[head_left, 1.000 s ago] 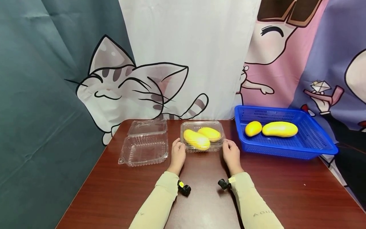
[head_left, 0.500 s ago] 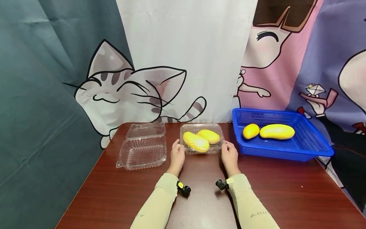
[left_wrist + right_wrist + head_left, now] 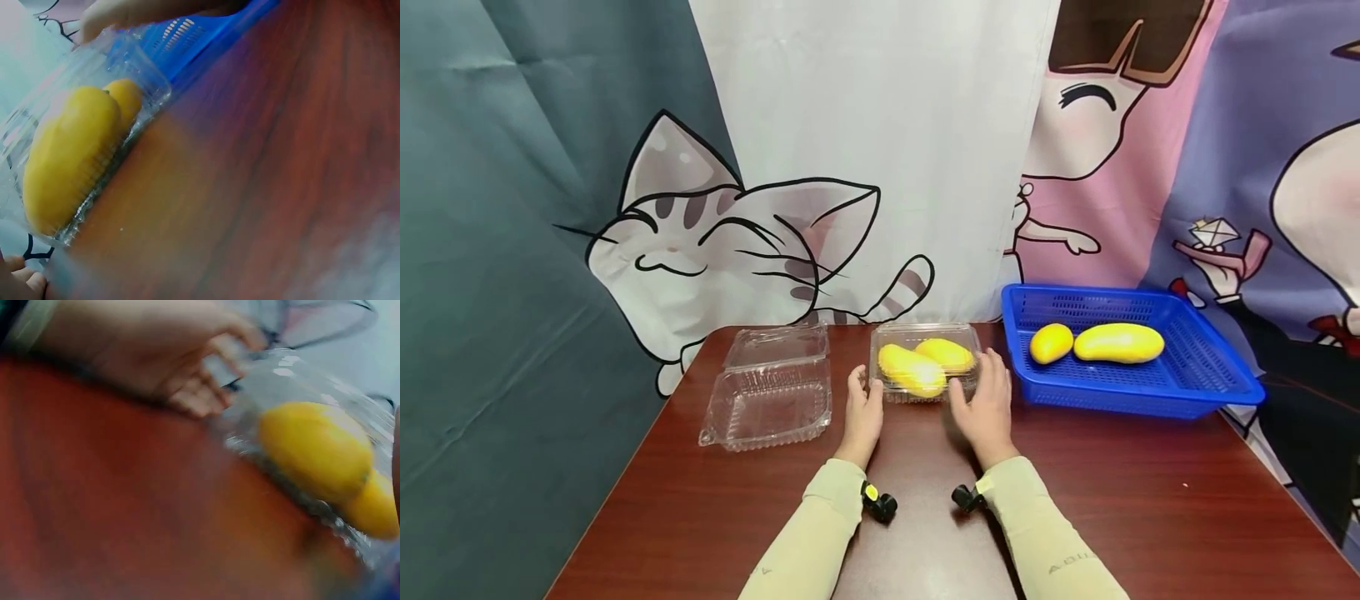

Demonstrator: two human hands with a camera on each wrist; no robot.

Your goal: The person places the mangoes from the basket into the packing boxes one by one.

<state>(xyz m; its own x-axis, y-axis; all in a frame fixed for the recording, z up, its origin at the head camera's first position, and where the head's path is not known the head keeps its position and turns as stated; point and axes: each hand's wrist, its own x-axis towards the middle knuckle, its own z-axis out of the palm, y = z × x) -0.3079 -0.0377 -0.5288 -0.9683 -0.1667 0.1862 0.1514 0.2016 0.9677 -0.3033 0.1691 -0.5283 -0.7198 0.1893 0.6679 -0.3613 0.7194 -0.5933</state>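
Observation:
A lidded clear plastic clamshell box (image 3: 891, 335) stands at the far middle of the table, two yellow mangoes (image 3: 912, 371) inside it. By its left front corner is my left hand (image 3: 861, 421), thumb and fingers spread apart. My right hand (image 3: 988, 412) lies at the right front corner, its fingers extended along that side and its thumb before the front wall. Whether either hand touches the box cannot be made out. In the right wrist view, my left hand (image 3: 150, 356) shows loosely bent fingers with nothing in them.
Left of the box lies another clear clamshell (image 3: 767, 400), lid folded back. A blue basket (image 3: 1120, 400) at the back right holds two more mangoes (image 3: 1118, 342). Behind the dark red table (image 3: 1112, 492) hangs a printed cartoon curtain (image 3: 887, 100).
My right hand has loosened from the box's right side and moved left across its front corner. My left thumb and fingers have spread. The box stays in place.

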